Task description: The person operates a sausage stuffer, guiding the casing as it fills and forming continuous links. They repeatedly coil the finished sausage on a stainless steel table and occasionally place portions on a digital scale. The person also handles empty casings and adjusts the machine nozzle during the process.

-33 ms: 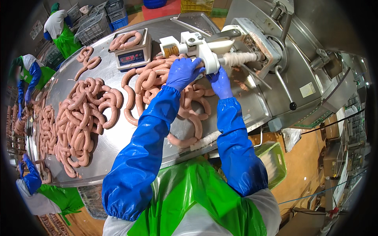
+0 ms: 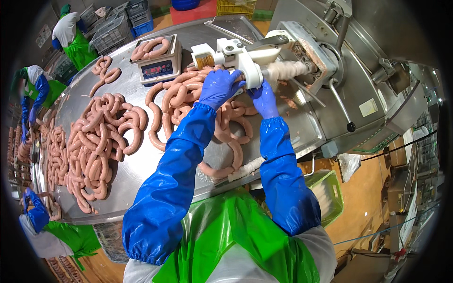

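One lower sausage [image 2: 217, 173] edged leftward; two hands [image 2: 219, 89] [image 2: 264, 100] touch one white fitting [image 2: 251, 71], grips unclear.

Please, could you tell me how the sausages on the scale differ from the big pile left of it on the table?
The scale sausages are only a few, while the big pile holds many.
The scale sausages rest on the raised scale; the big pile lies on the table.
The scale sausages lie close together, while the big pile is heaped and tangled.
Both are pink and curved.
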Action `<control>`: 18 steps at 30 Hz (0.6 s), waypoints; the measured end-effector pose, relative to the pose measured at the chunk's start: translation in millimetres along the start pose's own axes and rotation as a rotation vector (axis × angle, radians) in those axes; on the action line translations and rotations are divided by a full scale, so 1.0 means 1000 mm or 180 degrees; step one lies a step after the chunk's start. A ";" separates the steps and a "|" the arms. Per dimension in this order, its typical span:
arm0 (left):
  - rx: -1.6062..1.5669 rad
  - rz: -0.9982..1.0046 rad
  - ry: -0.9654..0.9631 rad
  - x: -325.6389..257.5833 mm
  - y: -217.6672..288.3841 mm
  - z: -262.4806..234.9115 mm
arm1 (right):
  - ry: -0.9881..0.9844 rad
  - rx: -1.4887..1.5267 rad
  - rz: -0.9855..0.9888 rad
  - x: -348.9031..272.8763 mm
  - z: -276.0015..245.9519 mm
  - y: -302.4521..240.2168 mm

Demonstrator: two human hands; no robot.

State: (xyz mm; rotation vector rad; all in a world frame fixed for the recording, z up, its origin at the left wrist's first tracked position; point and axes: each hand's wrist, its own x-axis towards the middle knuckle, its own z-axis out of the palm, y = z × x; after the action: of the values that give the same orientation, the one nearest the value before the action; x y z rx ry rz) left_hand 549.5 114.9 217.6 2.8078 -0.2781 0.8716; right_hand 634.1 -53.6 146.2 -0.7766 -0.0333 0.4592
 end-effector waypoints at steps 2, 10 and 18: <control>-0.0082 -0.0023 -0.0113 0.000 0.000 -0.001 | -0.0086 -0.0042 -0.0099 -0.004 0.002 0.000; 0.0025 0.0013 0.0182 0.004 -0.005 0.006 | 0.0156 -0.0537 -0.0083 0.004 -0.006 -0.016; -0.0403 -0.0175 0.0025 0.004 0.000 0.003 | 0.0956 -0.1214 -0.0802 0.023 -0.084 -0.126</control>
State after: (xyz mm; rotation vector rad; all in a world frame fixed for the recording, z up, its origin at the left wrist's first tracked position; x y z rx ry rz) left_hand 554.0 113.4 217.9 2.6815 -0.2447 0.8230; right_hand 720.2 -178.4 168.6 -1.1934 0.0628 0.0914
